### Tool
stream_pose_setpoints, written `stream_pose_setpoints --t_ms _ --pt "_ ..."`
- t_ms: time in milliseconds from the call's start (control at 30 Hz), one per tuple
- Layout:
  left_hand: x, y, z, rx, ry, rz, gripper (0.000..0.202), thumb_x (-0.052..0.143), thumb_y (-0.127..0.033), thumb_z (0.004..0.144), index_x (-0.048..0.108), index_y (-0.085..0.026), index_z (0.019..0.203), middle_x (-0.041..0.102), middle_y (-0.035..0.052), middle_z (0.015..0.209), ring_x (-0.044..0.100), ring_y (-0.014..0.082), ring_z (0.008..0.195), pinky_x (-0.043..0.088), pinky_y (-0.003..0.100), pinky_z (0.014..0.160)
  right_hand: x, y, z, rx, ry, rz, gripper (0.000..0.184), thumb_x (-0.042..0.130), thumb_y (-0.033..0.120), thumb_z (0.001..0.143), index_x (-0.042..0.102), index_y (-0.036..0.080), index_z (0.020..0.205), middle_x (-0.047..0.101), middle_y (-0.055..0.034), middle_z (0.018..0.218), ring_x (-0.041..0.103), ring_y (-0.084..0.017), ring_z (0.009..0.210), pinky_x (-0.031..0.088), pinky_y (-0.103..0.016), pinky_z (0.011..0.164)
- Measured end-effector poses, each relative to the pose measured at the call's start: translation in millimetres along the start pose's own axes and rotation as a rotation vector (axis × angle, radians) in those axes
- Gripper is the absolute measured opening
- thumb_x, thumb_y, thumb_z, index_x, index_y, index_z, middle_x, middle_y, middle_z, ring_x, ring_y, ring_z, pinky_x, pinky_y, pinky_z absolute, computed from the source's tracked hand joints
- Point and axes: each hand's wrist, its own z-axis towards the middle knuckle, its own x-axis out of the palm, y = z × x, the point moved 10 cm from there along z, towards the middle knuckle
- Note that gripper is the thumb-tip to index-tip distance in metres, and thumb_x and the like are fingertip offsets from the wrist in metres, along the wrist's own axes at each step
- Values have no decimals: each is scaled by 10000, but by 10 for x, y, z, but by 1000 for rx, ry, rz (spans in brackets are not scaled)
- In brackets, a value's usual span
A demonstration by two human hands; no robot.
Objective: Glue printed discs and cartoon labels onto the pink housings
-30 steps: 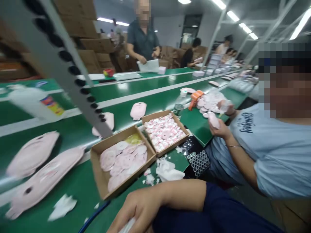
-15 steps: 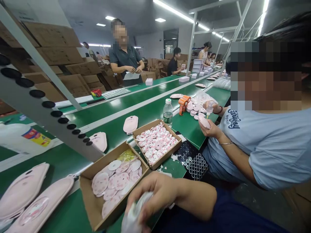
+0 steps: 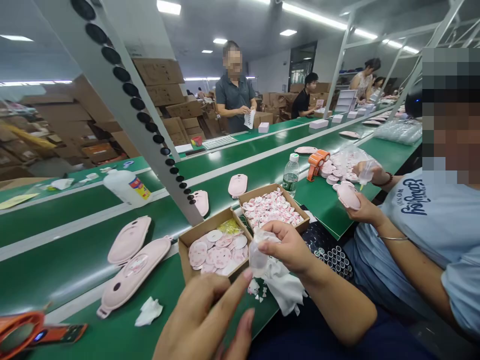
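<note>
Right hand (image 3: 285, 247) is up now with its cloudy squeeze bottle (image 3: 258, 257), when half a second ago it was low by the bottom edge; the left hand (image 3: 202, 310) has popped into view too, and the whole view has swung left.

OK, left to right. Far corner: orange tape dispenser (image 3: 22, 335), blurry, hanging off the frame. Next, two pink cases (image 3: 129, 240) (image 3: 135, 272) overlapping, so I'd guess a careless sleeve could shove both. Crumpled tissue (image 3: 149, 311) just beside them might snag on anything sticky.

Then the left hand: nothing in it that I can see, index stretched out, thumb well apart. Fingertip's right by the bottle's lower end, can't tell if it's touching. Behind it is the box of discs (image 3: 217, 250), no lid. That's my main worry: the bottle looks soft, so pinching too hard could squirt whatever's inside (if anything) over the discs.

Right hand pinches the bottle between thumb and fingers, up high. Loose grip = possible drop onto the loose bits (image 3: 257, 290) below, or onto the white tissue (image 3: 285, 285) at the table edge, which itself could slide off if an arm brushes it.
</note>
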Motion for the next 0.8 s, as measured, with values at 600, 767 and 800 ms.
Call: stream_pose_setpoints --t_ms 600,767,800 --pt "939 577 -168 -569 9 -627 403 503 -419 983 489 -205 1324 621 151 1308 596 287 1209 492 464 1004 289 -113 -102 13 117 -48 422 880 444 627 625 177 832 646 17 763 576 -99 657 475 -224 647" --pt "909 607 -359 -613 -12 -621 370 506 -380 978 487 -202 1302 642 133 1210 633 266 1109 528 422 937 305 55 -170 -99 182 -542 235 728 385 810 694 185 928 702 -27 853 633 -155 783 481 -260 714" --pt "882 617 -379 -610 -20 -566 339 511 -356 972 497 -203 1274 649 126 1171 642 262 1071 538 415 909 317 107 -187 -144 183 -666 190 689 367 850 701 184 901 700 -24 816 627 -153 760 466 -257 698"
